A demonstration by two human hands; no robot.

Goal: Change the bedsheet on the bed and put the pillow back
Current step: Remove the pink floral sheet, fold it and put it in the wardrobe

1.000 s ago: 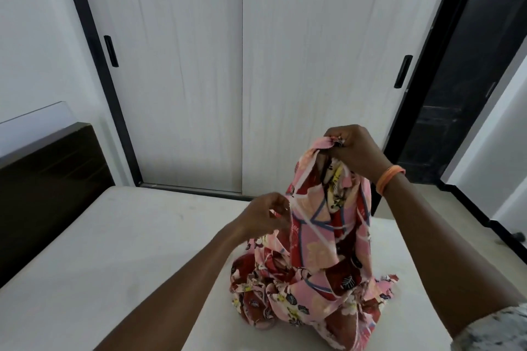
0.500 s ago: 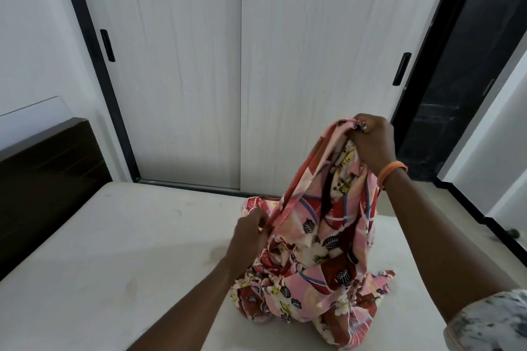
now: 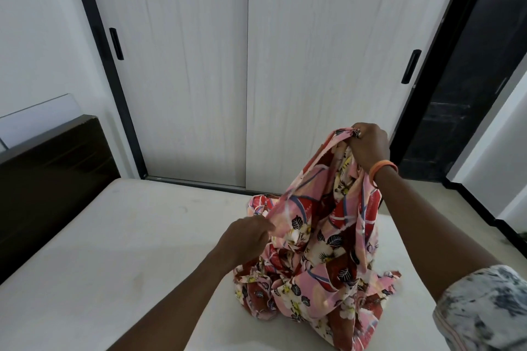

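Holding up a bunched floral bedsheet [image 3: 322,239] over a bare mattress [image 3: 114,251], a person works with both hands. The right hand [image 3: 369,147] is raised highest, its fingers curled tight around a gathered corner of the sheet, with an orange band [image 3: 382,169] on the wrist just below it. From that grip the pink, red and cream cloth hangs down in folds, and its lower part lies heaped on the mattress below and between the two hands. The left hand [image 3: 246,238] is lower and nearer the person, at the sheet's left edge; its fingers point into the fabric there, touching it, but whether they pinch it cannot be told. To the left of the left hand the mattress runs bare and flat as far as a dark headboard [image 3: 51,174], giving a wide open surface on that side. Beyond both hands, the far edge of the mattress meets a pale sliding wardrobe [image 3: 248,65] with black frame and handles. To the right of the right hand the mattress ends, and a strip of floor leads past a dark doorway [image 3: 467,94]. A patterned short sleeve [image 3: 484,308] covers the right upper arm
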